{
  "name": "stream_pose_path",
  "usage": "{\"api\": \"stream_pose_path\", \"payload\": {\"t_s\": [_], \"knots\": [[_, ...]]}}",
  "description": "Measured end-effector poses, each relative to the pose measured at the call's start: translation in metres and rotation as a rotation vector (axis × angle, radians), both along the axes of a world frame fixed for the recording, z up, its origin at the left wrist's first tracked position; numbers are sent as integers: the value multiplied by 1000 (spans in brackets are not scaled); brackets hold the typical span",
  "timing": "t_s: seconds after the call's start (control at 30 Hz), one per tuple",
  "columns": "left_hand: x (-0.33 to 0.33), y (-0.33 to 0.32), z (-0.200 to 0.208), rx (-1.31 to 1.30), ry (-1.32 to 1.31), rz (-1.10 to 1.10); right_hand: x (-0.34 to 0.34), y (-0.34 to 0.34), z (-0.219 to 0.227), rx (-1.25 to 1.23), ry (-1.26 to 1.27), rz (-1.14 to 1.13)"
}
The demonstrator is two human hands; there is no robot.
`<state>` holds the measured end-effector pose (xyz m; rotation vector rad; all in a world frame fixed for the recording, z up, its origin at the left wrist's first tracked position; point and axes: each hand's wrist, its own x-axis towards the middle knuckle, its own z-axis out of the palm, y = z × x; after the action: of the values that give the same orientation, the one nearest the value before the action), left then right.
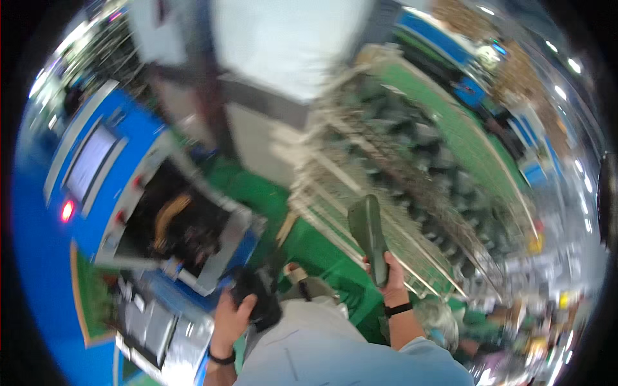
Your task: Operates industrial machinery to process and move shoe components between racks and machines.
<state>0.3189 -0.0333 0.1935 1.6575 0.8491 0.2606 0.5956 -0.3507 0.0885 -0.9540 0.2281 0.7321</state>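
My right hand (394, 286), with a dark band on its wrist, is closed round the lower end of a dark green shoe sole (367, 228). The sole stands up from my fingers, long and narrow, in front of the rack. At the lower left, my left hand (232, 321) grips a bulky black thing, perhaps a shoe (261, 305); blur hides its details. That hand is beside a blue machine (145, 128) with a lit screen, a red light and a dark open bay. A curved tan piece (168, 215) shows within the bay.
A pale metal rack (341, 174) holds rows of several dark shoe-like pieces (412, 128). Green flooring (322, 241) runs between machine and rack. Silver boxes (151, 325) lie at the lower left. Another blue machine (438, 38) stands far right. A white panel (283, 38) rises ahead.
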Motion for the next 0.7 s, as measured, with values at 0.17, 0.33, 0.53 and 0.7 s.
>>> {"api": "stream_pose_path", "payload": {"t_s": [0.17,0.33,0.53,0.7], "knots": [[58,-10,-19,-102,104,-158,3,-104,0,382,82,-456],[91,-26,-47,10,68,-340,31,-169,-18,656,128,-749],[130,-53,-61,-242,65,-340,136,-259,-55,775,187,-453],[109,-39,-62,-369,13,-92,147,-197,-32,334,167,-719]]}}
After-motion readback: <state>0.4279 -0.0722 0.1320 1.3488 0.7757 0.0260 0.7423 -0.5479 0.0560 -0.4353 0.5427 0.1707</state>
